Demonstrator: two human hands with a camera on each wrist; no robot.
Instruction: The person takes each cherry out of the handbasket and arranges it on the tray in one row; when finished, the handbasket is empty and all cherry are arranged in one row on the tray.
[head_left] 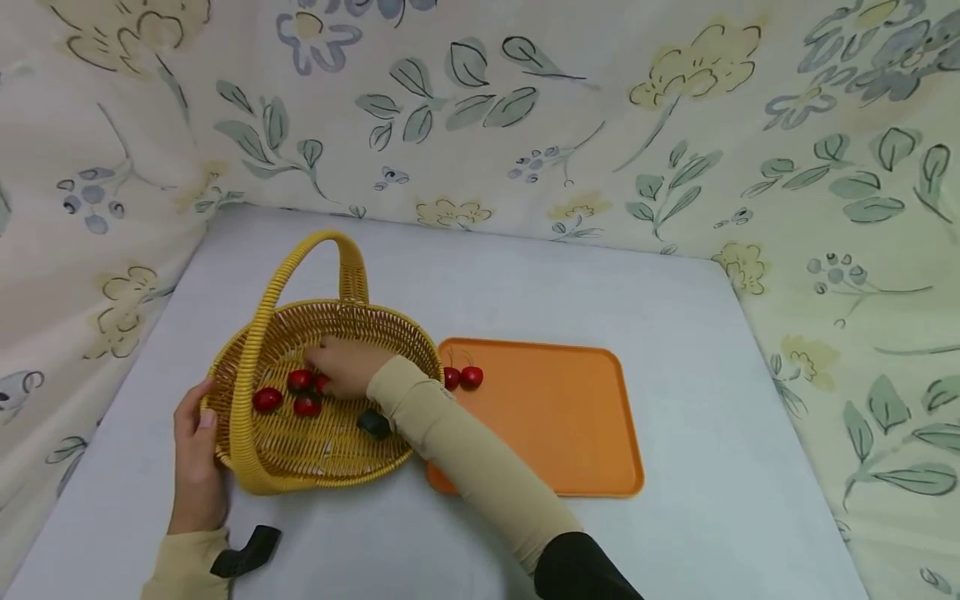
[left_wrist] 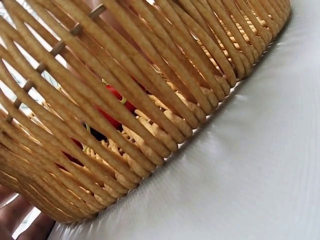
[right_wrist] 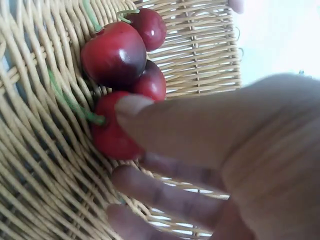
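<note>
Inside a yellow wicker basket [head_left: 337, 479], my right hand [head_left: 348, 367] reaches down among several red cherries. In the right wrist view, its thumb and fingers pinch one cherry [right_wrist: 107, 140] with a green stem, low against the weave. Close by lie a larger dark-sided cherry [right_wrist: 115, 55] and two more cherries, partly covered. My left hand [head_left: 198, 467] grips the basket's left side at the rim. In the left wrist view, its fingers [left_wrist: 15, 215] show below the wickerwork, and red fruit appears through the gaps.
An orange tray [head_left: 555, 425] lies right of the basket, partly under the right forearm, with two cherries [head_left: 471, 377] at its upper left. The basket's tall handle [head_left: 258, 358] arches over its left part. A floral cloth [head_left: 465, 108] hangs behind the white table [head_left: 712, 417].
</note>
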